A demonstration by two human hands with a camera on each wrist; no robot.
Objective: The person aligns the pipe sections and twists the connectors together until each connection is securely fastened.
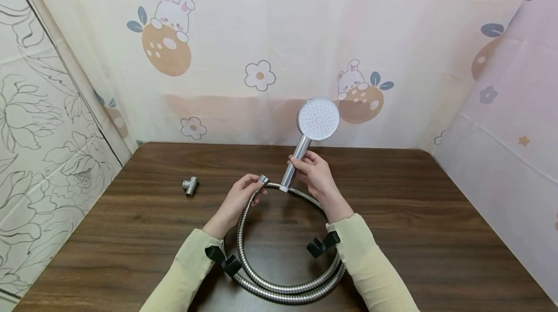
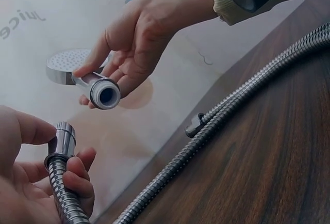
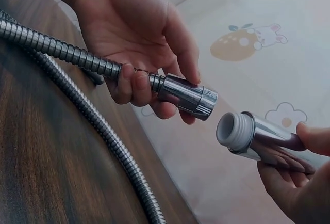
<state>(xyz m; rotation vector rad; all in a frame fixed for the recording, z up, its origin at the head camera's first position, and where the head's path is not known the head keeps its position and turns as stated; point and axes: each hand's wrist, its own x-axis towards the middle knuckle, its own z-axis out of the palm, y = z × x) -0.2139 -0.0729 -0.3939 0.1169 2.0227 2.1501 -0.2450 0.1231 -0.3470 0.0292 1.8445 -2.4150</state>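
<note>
My right hand [image 1: 317,176] grips the chrome handle of a round shower head [image 1: 319,119], its white nozzle face turned up and its handle slanting down to the left. A white threaded end [image 3: 234,132] shows at the bottom of that handle. With thumb and fingers my left hand [image 1: 241,199] pinches the chrome end nut [image 3: 186,96] of a ribbed metal shower hose [image 1: 279,288]. In the right wrist view the nut points at the threaded end, a small gap between them. Most of the hose lies coiled on the table below both hands.
A small metal tee fitting [image 1: 190,186] lies on the dark wood table [image 1: 144,225], left of the left hand. The hose's other end nut [image 2: 195,125] rests near the coil. A printed curtain [image 1: 226,26] hangs behind the table's back edge.
</note>
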